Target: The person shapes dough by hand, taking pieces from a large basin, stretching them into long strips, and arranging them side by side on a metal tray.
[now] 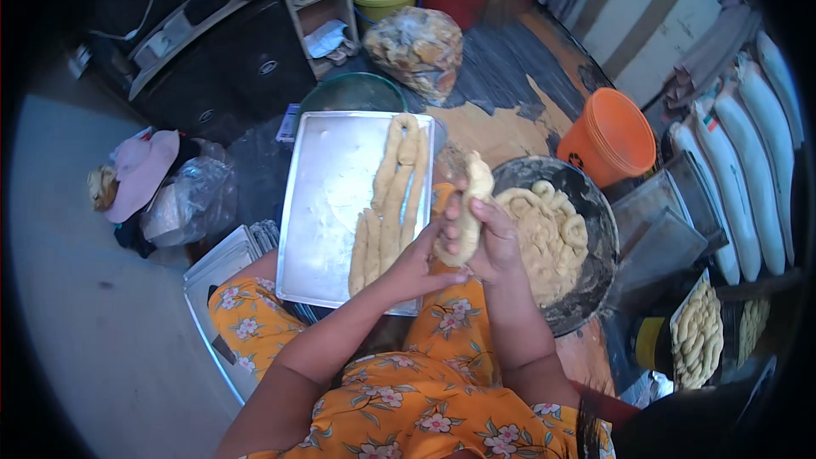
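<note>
Before my lap, my right hand [495,240] is wrapped around a thick, twisted strand of pale dough [478,178], its upper end sticking up past the fingers. My left hand [415,265] is closed at the lower end of the same strand, close against the right; its fingers are partly hidden. A shiny metal tray [323,195] lies to the left, with long dough strands [393,204] laid lengthwise along its right side. At the right, a wide dark basin [602,265] contains a mass of dough [544,263] with some coiled strands on it.
An orange bucket [608,136] stands beyond the basin, near stacked white sacks [735,161]. A tray of shaped dough [697,336] is at lower right. A bag of bread-like pieces [416,47] sits at the back. Left are a pink hat [146,172] and plastic bag [191,200].
</note>
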### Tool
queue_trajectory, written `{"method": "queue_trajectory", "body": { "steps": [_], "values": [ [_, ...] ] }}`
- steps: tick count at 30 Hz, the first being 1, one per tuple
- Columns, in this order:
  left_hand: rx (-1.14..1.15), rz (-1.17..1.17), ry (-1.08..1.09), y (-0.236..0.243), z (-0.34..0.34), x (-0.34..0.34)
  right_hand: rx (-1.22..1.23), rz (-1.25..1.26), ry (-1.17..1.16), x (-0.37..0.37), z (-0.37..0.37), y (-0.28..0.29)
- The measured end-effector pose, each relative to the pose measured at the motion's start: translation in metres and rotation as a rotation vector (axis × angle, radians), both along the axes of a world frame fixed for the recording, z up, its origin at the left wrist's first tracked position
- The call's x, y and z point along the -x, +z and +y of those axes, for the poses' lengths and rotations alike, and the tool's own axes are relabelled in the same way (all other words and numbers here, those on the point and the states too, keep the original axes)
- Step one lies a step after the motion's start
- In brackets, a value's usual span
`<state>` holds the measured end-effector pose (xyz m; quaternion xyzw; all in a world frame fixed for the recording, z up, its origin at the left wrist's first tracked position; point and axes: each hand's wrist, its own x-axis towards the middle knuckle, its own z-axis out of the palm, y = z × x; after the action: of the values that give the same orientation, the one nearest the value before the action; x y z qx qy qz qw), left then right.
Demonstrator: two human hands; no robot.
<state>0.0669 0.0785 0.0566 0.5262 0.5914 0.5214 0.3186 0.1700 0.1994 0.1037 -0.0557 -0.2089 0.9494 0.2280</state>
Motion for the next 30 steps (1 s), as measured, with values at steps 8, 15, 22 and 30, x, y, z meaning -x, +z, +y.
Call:
{"method": "queue_trajectory", "body": {
  "steps": [8, 15, 22, 30],
  "values": [
    [0.290, -0.587, 0.237, -0.040, -0.029, 0.070, -0.326, -0.130, -0.088, 0.151, 0.050, 0.012],
    [0.295, 0.193, 0.507, -0.097, -0.001, 0.146, -0.989, -0.601, -0.227, 0.278, 0.118, -0.061],
    [0.321, 0.258, 0.417, -0.089, -0.002, 0.142, -1.318, -1.113, -0.476, 0.282, 0.124, -0.127],
    [0.099, 0.409, 0.495, -0.109, 0.003, 0.147, -2.063, -1.077, -0.567, 0.271, 0.136, -0.143]
  ]
}}
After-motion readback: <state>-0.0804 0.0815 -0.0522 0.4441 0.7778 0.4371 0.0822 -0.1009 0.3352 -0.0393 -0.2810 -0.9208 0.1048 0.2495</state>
